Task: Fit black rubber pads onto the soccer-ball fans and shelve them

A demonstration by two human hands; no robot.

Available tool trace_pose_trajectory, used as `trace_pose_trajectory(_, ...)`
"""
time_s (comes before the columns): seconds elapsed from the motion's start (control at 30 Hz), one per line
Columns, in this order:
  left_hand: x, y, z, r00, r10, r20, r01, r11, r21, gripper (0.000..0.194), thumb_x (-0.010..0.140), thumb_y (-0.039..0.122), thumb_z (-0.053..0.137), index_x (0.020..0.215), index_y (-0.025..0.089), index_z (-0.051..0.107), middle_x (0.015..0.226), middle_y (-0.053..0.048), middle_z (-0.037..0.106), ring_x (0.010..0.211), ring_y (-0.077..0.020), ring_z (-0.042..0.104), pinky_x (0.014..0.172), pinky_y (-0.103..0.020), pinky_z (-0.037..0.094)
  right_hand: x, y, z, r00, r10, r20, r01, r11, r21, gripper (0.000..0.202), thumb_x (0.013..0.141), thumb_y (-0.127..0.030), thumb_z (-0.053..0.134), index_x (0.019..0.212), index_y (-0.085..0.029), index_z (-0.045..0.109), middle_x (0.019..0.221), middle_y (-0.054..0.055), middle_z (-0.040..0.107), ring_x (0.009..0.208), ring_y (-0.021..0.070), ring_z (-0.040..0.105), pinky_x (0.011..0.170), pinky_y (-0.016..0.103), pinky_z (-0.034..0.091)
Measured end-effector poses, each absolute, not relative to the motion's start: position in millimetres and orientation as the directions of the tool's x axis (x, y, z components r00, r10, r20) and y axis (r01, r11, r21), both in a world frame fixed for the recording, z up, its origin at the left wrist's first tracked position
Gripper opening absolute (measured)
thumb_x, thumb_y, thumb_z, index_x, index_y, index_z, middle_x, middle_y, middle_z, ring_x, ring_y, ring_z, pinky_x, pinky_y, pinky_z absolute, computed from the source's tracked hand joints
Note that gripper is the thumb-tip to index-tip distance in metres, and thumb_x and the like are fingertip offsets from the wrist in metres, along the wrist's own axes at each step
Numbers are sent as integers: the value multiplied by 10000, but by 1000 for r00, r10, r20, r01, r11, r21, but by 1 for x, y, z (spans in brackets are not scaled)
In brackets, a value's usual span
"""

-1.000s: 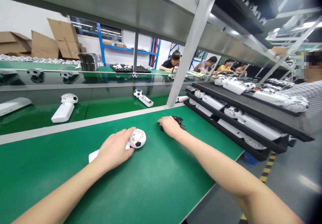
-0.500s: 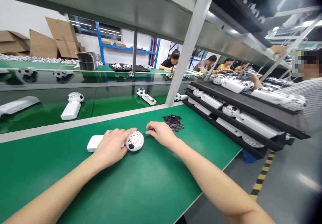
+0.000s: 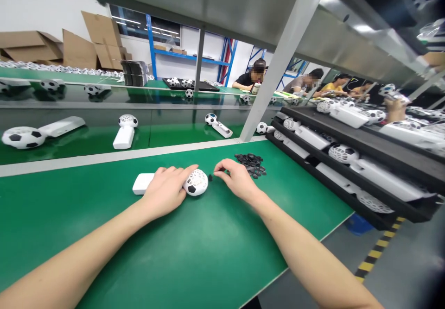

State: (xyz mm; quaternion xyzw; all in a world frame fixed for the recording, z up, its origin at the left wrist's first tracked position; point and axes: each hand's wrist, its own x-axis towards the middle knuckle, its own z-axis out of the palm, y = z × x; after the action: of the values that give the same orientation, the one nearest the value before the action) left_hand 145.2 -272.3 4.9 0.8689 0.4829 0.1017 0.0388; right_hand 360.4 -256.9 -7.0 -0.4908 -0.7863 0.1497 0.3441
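On green worktop, clasps white ball-headed device in left hand; curls right hand beside small black piece, cannot tell if shut.

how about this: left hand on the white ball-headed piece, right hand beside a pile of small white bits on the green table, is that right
Not quite: the pile of small bits beside the right hand is black, not white, as the head view shows. The left hand is indeed on the white ball-headed piece, and the pile lies on the green table.
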Motion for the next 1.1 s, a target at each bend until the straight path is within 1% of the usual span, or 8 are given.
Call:
trace_pose_trajectory(0.17, 146, -270, 0, 518, 836, 179, 830, -542, 133, 551, 769, 151, 356, 1312, 244, 341, 1052, -48, 609, 922, -235, 515, 783, -367, 328, 351, -267, -4, -218, 913, 344, 498, 407, -765, 181, 761, -206, 577, 939, -195, 612, 879, 24, 645, 789, 130, 588, 759, 285, 466)
trace_pose_trajectory(0.33, 146, -269, -1, 512, 841, 176, 831, -537, 147, 555, 764, 153, 365, 1308, 259, 340, 1058, -36, 608, 918, -231, 517, 773, -362, 324, 348, -271, -2, -203, 930, 307, 389, 364, -846, 94, 766, -249, 579, 827, -180, 600, 811, 20, 632, 749, 135, 592, 731, 303, 481)
trace_pose_trajectory(0.47, 145, -270, 3, 510, 847, 148, 827, -531, 187, 568, 740, 200, 413, 1300, 269, 345, 1077, -32, 600, 950, -239, 513, 787, -364, 323, 346, -274, 0, -288, 872, 397, 415, 487, -769, 44, 767, -217, 591, 776, -201, 631, 850, 19, 593, 857, 137, 559, 830, 319, 439)
trace_pose_trajectory(0.57, 146, -272, 7, 517, 847, 122, 808, -530, 255, 627, 696, 411, 536, 1285, 289, 357, 1124, -30, 581, 971, -260, 506, 809, -377, 319, 342, -277, -2, -366, 840, 401, 431, 535, -727, 36, 751, -202, 614, 767, -216, 644, 944, 26, 547, 968, 147, 515, 922, 352, 378)
trace_pose_trajectory(0.7, 146, -272, 12, 494, 861, 125, 798, -506, 329, 619, 653, 629, 531, 1184, 323, 452, 1078, -1, 605, 932, -266, 516, 790, -385, 330, 343, -275, -3, -422, 842, 335, 367, 497, -787, 7, 750, -203, 620, 756, -199, 620, 1066, 36, 519, 1063, 156, 481, 967, 378, 340)
trace_pose_trajectory(0.87, 140, -266, 12, 592, 796, 125, 719, -592, 363, 655, 594, 651, 592, 1162, 346, 481, 1020, 16, 621, 926, -243, 515, 840, -388, 320, 356, -269, 2, -558, 796, 235, 321, 468, -823, 40, 749, -224, 628, 767, -190, 618, 1103, 42, 505, 1084, 160, 476, 979, 382, 330)
trace_pose_trajectory(0.97, 139, -266, 11, 625, 772, 118, 701, -621, 351, 648, 621, 628, 586, 1195, 352, 463, 1038, 0, 614, 981, -257, 494, 899, -427, 290, 356, -272, 3, -582, 767, 271, 308, 516, -800, 39, 736, -218, 642, 752, -194, 616, 1077, 34, 498, 1060, 154, 487, 979, 378, 333)
trace_pose_trajectory(1.1, 145, -272, 12, 605, 785, 136, 718, -611, 334, 621, 656, 624, 550, 1175, 289, 490, 1037, -39, 610, 977, -273, 504, 953, -497, 233, 349, -277, 2, -581, 743, 333, 286, 569, -771, 34, 741, -188, 633, 736, -193, 600, 1061, 29, 493, 1032, 147, 496, 958, 366, 355)
